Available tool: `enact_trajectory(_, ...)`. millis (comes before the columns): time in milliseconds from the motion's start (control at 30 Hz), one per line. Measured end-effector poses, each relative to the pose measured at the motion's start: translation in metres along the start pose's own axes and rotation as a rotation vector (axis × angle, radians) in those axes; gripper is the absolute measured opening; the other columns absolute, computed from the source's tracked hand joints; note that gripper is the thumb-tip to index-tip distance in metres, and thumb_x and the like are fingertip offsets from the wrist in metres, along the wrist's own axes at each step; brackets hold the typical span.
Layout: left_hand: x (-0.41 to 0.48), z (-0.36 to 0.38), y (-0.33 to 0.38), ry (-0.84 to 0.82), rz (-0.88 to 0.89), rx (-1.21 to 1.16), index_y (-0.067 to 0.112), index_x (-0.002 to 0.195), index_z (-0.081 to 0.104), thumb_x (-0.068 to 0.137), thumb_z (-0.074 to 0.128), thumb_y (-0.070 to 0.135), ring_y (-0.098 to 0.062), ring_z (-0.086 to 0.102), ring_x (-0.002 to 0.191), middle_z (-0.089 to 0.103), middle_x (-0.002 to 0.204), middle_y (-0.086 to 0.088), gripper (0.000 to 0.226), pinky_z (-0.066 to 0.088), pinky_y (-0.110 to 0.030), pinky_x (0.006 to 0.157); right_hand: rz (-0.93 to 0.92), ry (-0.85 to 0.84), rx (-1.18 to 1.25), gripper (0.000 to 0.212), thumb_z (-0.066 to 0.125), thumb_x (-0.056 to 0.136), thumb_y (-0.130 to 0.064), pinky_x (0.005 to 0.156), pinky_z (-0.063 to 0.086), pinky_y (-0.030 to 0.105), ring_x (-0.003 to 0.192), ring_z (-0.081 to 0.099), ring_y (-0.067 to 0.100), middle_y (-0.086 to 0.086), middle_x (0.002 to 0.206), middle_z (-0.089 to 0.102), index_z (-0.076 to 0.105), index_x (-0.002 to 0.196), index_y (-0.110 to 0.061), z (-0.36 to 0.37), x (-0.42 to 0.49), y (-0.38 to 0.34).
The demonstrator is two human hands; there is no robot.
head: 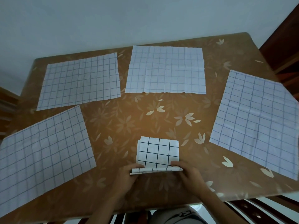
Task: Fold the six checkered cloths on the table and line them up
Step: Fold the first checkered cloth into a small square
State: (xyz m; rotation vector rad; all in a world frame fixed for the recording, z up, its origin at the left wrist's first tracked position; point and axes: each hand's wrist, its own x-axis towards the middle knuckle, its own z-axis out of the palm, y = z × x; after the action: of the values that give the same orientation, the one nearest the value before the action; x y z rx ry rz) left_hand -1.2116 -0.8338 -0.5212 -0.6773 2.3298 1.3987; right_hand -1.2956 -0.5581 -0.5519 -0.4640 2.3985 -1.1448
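Observation:
A small folded checkered cloth (157, 151) lies near the table's front edge, white with dark grid lines. My left hand (127, 177) pinches its near left edge and my right hand (187, 173) pinches its near right edge, the near layers lifted a little. Several flat unfolded checkered cloths surround it: one at the near left (43, 152), one at the far left (80, 80), one at the far middle (165, 70), and one at the right (257, 120).
The table (129, 120) has a brown cover with pale flower prints. A pale wall stands behind its far edge. Dark wooden chair parts (252, 210) show at the near right, below the table's front edge.

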Motion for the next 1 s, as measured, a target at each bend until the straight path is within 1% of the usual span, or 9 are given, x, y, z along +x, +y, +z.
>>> enact_trajectory(67,0.001,0.000,0.000,0.026,-0.038,-0.016,0.029,0.097,0.076,0.092,0.068,0.026,-0.003,0.071,0.079,0.076,0.085,0.012,0.010,0.059,-0.026,0.075,0.053,-0.010,0.018,0.040,0.062,0.094,-0.012,0.085,0.040,0.001,0.100,0.055,-0.020,-0.033,0.108,0.060,0.060,0.111,-0.048,-0.002,0.001,0.000)
enact_trajectory(133,0.005,-0.001,-0.001,0.003,-0.027,0.025,0.028,0.093,0.075,0.091,0.069,0.029,-0.006,0.070,0.068,0.075,0.076,0.009,0.006,0.059,-0.028,0.069,0.085,-0.005,0.039,0.026,0.061,0.096,-0.021,0.080,0.043,0.006,0.093,0.059,-0.014,-0.028,0.099,0.064,0.062,0.105,-0.045,-0.001,0.002,0.000)
enact_trajectory(200,0.008,-0.002,-0.002,-0.026,-0.003,0.043,0.028,0.091,0.075,0.091,0.069,0.029,-0.008,0.069,0.065,0.074,0.074,0.009,0.006,0.057,-0.026,0.066,0.111,0.008,0.073,0.017,0.059,0.097,-0.025,0.083,0.046,0.010,0.094,0.061,-0.010,-0.023,0.100,0.067,0.067,0.106,-0.035,0.000,0.002,0.000)
enact_trajectory(267,0.009,-0.002,-0.002,-0.031,0.005,0.035,0.028,0.091,0.076,0.091,0.070,0.030,-0.009,0.069,0.064,0.074,0.073,0.009,0.006,0.055,-0.023,0.063,0.181,0.019,0.114,0.015,0.057,0.098,-0.026,0.084,0.048,0.013,0.093,0.063,-0.006,-0.020,0.098,0.069,0.069,0.104,-0.031,0.000,0.001,0.000)
enact_trajectory(400,0.013,-0.003,-0.006,-0.043,-0.003,0.006,0.026,0.091,0.075,0.090,0.070,0.033,-0.013,0.068,0.066,0.073,0.075,0.004,0.009,0.055,-0.024,0.061,0.327,0.042,0.178,0.015,0.054,0.099,-0.033,0.078,0.053,0.022,0.085,0.066,0.001,-0.014,0.089,0.071,0.069,0.100,-0.032,0.003,0.005,-0.003)
enact_trajectory(567,0.015,-0.003,-0.005,-0.136,-0.134,-0.098,0.018,0.097,0.071,0.091,0.068,0.036,-0.015,0.066,0.060,0.071,0.068,-0.006,0.019,0.055,-0.028,0.058,0.431,0.052,0.170,0.015,0.052,0.099,-0.035,0.077,0.057,0.031,0.080,0.067,0.007,-0.009,0.087,0.070,0.065,0.103,-0.029,0.002,0.017,-0.005)
enact_trajectory(700,0.014,-0.001,-0.004,-0.155,-0.217,-0.187,0.015,0.101,0.069,0.091,0.070,0.032,-0.017,0.067,0.061,0.070,0.065,-0.008,0.020,0.057,-0.029,0.058,0.454,0.069,0.138,0.016,0.052,0.099,-0.030,0.072,0.052,0.023,0.081,0.065,0.008,-0.005,0.088,0.070,0.065,0.105,-0.022,0.002,0.022,-0.006)
enact_trajectory(833,0.016,-0.002,-0.003,-0.121,-0.216,-0.194,0.011,0.098,0.069,0.093,0.067,0.027,-0.016,0.066,0.056,0.068,0.061,-0.007,0.017,0.059,-0.032,0.057,0.474,0.096,0.148,0.014,0.053,0.099,-0.028,0.073,0.051,0.022,0.085,0.066,0.011,-0.003,0.089,0.071,0.065,0.104,-0.022,0.003,0.021,-0.007)
enact_trajectory(1000,0.024,0.003,0.001,-0.048,-0.228,-0.125,0.008,0.090,0.067,0.094,0.065,0.031,-0.016,0.065,0.055,0.069,0.062,-0.008,0.023,0.058,-0.031,0.055,0.503,0.101,0.124,0.016,0.053,0.098,-0.029,0.068,0.051,0.023,0.078,0.067,0.010,-0.003,0.086,0.072,0.065,0.106,-0.021,0.003,0.024,-0.009)
